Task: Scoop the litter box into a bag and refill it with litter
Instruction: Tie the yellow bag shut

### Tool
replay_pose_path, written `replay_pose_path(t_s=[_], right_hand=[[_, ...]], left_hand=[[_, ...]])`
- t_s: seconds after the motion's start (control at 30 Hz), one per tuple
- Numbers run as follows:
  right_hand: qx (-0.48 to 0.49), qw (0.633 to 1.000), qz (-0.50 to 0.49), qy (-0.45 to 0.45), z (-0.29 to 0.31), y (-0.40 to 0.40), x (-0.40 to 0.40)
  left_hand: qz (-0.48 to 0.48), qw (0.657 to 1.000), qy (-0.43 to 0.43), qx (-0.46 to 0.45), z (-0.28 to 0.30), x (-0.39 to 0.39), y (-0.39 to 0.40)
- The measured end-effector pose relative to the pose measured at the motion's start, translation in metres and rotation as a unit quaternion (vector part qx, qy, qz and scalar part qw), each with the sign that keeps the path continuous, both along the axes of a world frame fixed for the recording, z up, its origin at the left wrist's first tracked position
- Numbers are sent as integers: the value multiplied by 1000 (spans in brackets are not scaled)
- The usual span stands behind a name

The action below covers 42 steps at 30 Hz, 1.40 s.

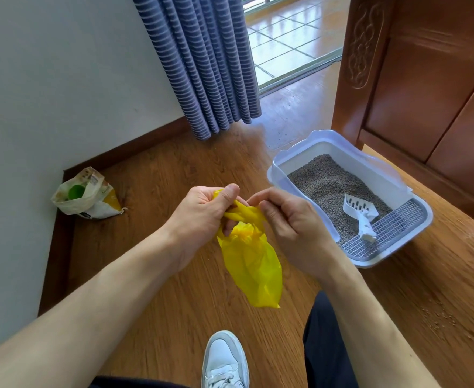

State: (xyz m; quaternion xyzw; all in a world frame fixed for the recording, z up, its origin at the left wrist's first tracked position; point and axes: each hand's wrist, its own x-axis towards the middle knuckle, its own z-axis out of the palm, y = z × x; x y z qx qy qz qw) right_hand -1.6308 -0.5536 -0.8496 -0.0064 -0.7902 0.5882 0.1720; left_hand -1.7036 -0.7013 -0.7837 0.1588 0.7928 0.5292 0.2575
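Both forearms out in front, hands close together above the wood-grain floor [151,175]. Left hand [202,217] fists the twisted top of the yellow bag [254,264], thumb on top; right hand [289,219] pinches the same twist. Bag: thin, glossy, crinkled plastic, hanging limp. Litter box [398,189] to the right: pale plastic, grated tray, grainy grey litter [328,183], white slotted scoop [360,212] lying on it. Litter sack [90,196] sits by the wall.

Both hands, left hand [202,211] and right hand [289,219], pinch yellow bag [254,264] above wood floor [157,175]; litter box [350,200] holds white scoop [360,212].
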Motion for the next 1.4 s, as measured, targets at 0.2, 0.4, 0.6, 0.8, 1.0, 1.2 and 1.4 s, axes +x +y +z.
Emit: replay_pose_path(t_s=[0.2, 0.4, 0.6, 0.8, 1.0, 1.2, 1.4], right_hand=[[-159, 986, 36, -39, 8, -2, 4], [-370, 899, 179, -151, 16, 0, 12], [-405, 859, 230, -210, 19, -1, 15], [-410, 848, 249, -227, 18, -4, 15], [-307, 900, 215, -220, 11, -7, 12], [-67, 977, 110, -172, 6, -9, 9], [59, 987, -111, -97, -14, -9, 0]], left_hand=[[48, 999, 0, -8, 1, -3, -7], [89, 996, 19, 11, 3, -4, -4], [75, 996, 32, 21, 4, 3, 2], [54, 998, 27, 21, 6, 8, 4], [15, 1000, 26, 9, 6, 9, 1], [-1, 1000, 30, 8, 6, 6, -3], [-30, 998, 51, -8, 1, 8, 1]])
